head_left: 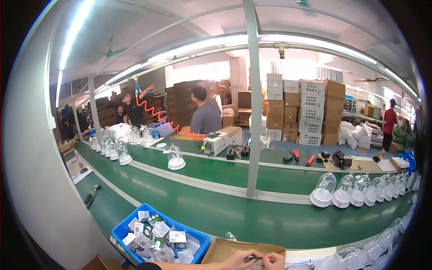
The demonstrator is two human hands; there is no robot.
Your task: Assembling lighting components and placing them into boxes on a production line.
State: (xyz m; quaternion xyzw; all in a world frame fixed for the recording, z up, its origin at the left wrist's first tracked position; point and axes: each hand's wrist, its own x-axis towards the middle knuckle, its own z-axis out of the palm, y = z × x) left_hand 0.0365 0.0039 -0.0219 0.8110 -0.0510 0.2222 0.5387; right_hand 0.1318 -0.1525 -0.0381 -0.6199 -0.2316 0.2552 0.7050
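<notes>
At the lower edge, my left hand [242, 260] is closed around a small, thin, dark object [253, 258] whose kind I cannot make out. My right hand [273, 261] is right beside it, fingers pinched together near the object's tip; what they hold, if anything, is hidden. Both hands are over an open brown cardboard box [225, 245]. To their left stands a blue plastic bin [203, 249] full of small white and green printed cards or cartons [177, 239]. A small clear piece [231, 236] shows just beyond the box.
Clear domes on white bases line the green conveyor [202, 209] at right [323, 191] and far left [122, 153]; one dome [175, 157] stands alone. A grey post [253, 112] rises ahead. More domes [373, 247] crowd the near right. Several people [206, 112] stand beyond.
</notes>
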